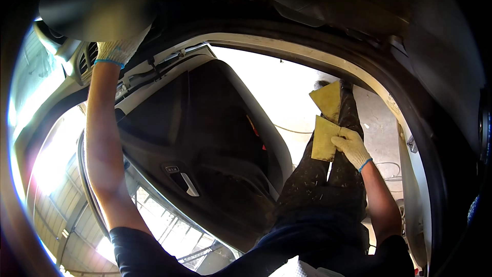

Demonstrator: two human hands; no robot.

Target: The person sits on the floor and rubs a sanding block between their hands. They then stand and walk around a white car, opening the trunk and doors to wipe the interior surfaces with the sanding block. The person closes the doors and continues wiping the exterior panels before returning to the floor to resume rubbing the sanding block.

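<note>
- The lower yellow sheet [323, 139] is held by its right edge in the right hand [352, 147], over the legs in the middle right of the view.
- It is pinched between the thumb, which is laid across its face, and fingers that are mostly hidden behind it.
- A second yellow sheet [328, 101] is seen just beyond it, over the farther part of the legs; whether the two pieces are joined cannot be told.
- The left hand [119, 48] is raised at the upper left, its fingers covered by a blurred dark rounded shape [95, 7]; whether they are spread or closed on something cannot be told.
- Both hands are covered by pale knitted gloves edged in blue at the wrist.
- An air vent [84, 61] is placed just beside the left glove.
- The legs are clothed in dark trousers [315, 187] marked with pale specks, and are framed by the vehicle's doorway.
- To their left, a black door panel [205, 123] is swung out, fitted with a silver handle [190, 184] and a small switch block [172, 169].
- Pale floor [376, 118] is shown beyond, with thin cable [393, 178] looped on it at the right.
</note>
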